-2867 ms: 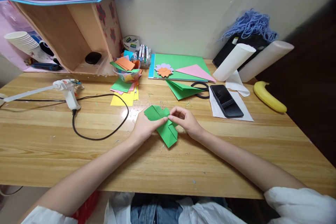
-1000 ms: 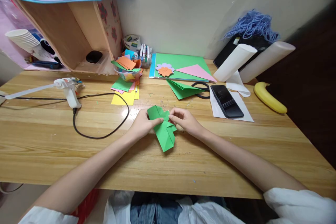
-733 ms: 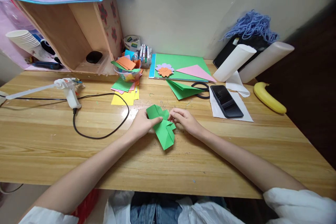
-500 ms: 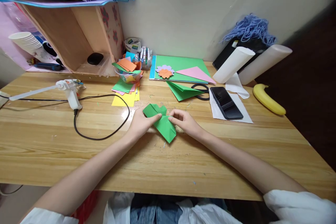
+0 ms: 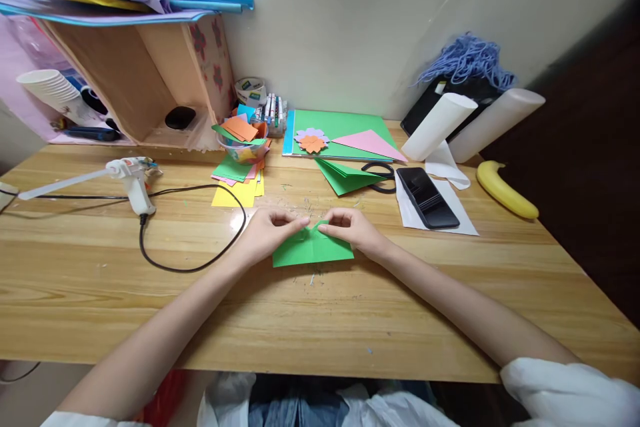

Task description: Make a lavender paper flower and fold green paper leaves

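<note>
A folded piece of green paper (image 5: pixel 313 250) lies on the wooden desk (image 5: pixel 320 307) in front of me, its long edge running left to right. My left hand (image 5: pixel 267 233) pinches its upper left part with curled fingers. My right hand (image 5: pixel 353 230) pinches the upper right part, fingertips close to those of the left. Both hands rest on the desk at the paper's top edge.
A glue gun (image 5: pixel 127 177) with a black cord (image 5: pixel 200 260) lies to the left. Coloured paper squares (image 5: pixel 240 180), a bowl of scraps (image 5: pixel 243 140), green sheets (image 5: pixel 345 177), scissors (image 5: pixel 380 173), a phone (image 5: pixel 427 188), white rolls (image 5: pixel 437 127) and a banana (image 5: pixel 503 188) line the back and right.
The green paper has turned from pointing toward me to lying crosswise. Both hands stayed on it and shifted slightly toward me. The camera tilted down a little.
</note>
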A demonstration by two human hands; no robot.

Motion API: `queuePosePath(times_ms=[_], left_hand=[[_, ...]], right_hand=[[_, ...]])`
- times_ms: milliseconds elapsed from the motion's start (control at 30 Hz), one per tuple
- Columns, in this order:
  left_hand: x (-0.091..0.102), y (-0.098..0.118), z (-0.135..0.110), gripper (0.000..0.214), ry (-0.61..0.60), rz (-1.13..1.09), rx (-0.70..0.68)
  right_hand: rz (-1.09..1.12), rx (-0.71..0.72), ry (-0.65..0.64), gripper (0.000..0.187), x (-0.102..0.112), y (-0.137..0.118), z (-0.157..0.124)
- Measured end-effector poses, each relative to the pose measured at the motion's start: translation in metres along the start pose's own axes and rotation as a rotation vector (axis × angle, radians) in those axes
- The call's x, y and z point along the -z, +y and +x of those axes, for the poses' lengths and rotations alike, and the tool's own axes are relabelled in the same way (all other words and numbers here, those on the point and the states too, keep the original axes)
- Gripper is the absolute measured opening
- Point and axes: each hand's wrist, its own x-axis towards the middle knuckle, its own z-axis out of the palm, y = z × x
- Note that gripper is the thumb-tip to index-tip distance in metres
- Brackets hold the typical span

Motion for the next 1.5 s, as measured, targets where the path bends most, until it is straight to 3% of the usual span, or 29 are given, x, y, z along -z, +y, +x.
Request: queuePosePath(times_ms=[167,400,700,1000,1167,1500], left_hand=[[-0.009,-0.006,-0.001,0.037,-0.006,0.196,-0.072],[-0.007,-0.004,0.002,0.035,0.022,0.11,-0.034],[-0.004,-0.004,0.001,0.035,-0.023,0.034,-0.038],[-0.006,-0.005,0.002,0.036,-0.014,0.072,-0.041],[-0.006,0.001,-0.001,0.037,-0.031,0.159,-0.084],[-0.007,0.002,-0.002,0.03,-0.064,0.248,-0.205]], right_hand=[[-0.009,0.051,0.022,0.026,-0.006,0.007,-0.001],[-0.078,0.091,0.024,0.034,-0.003,0.003,-0.001],[-0.032,-0.069,-0.094,0.038,0.004,-0.001,0.0],[-0.031,-0.097,-0.158,0.034,0.006,-0.004,0.0],[-0.102,-0.063,-0.176,0.03,0.009,-0.003,0.001],[-0.151,-0.125,-0.255,0.027,0.01,-0.01,-0.001]])
